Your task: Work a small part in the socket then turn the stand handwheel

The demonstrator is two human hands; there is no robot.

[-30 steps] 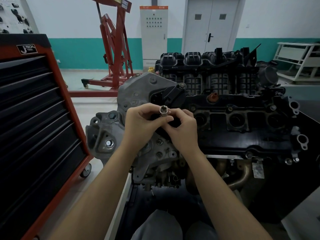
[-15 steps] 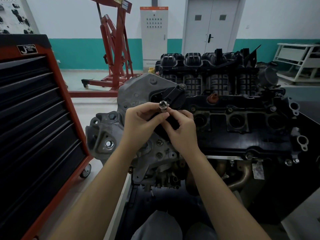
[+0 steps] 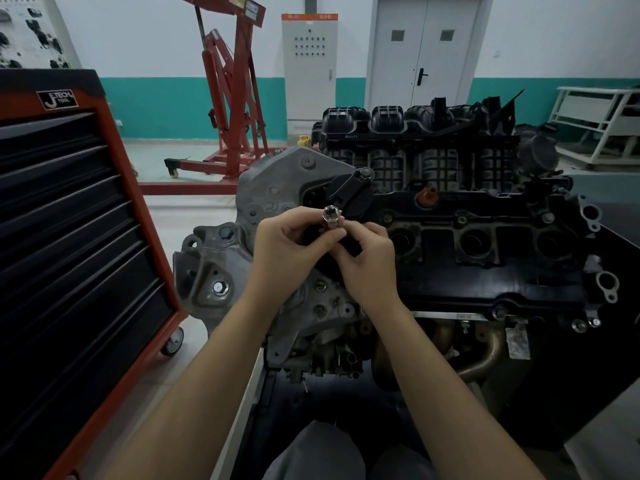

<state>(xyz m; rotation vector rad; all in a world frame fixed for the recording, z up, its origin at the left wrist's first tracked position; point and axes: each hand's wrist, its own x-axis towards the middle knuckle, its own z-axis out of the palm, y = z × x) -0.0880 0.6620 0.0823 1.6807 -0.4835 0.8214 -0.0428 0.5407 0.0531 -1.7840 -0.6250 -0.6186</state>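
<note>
Near the centre of the frame, left hand point(image 3: 287, 251) and right hand point(image 3: 367, 261) meeting above the engine point(image 3: 450, 244), both pinching a small shiny metal socket point(image 3: 330, 218). Socket upright, open round end turned up toward the camera, lower part hidden between the fingertips. Left hand with thumb and forefinger curled round the socket's left side, remaining fingers curled under; right hand with fingertips closed on its right side, knuckles bent, wrist angled in from the lower right. Both forearms bare, rising from the bottom edge and converging on the socket. Directly behind the socket, a black oil filler cap point(image 3: 349, 194) on the black valve cover point(image 3: 485, 271), with an orange plug point(image 3: 427, 195) just to its right and a row of round wells further right. Black ribbed intake manifold point(image 3: 415, 143) across the top of the engine. Grey cast timing cover point(image 3: 277, 181) at the engine's left end, bolts showing below the left wrist. At the left edge of the frame, a red and black tool cabinet point(image 3: 69, 237) with stacked drawers and a caster on the floor. In the upper middle, a red engine hoist point(image 3: 232, 91) against the white and teal wall, a grey electrical cabinet point(image 3: 309, 64) to its right, then a grey double door point(image 3: 422, 50). At the upper right edge, a white metal rack point(image 3: 595, 123). Grey trousered knees point(image 3: 318, 452) at the bottom centre.
</note>
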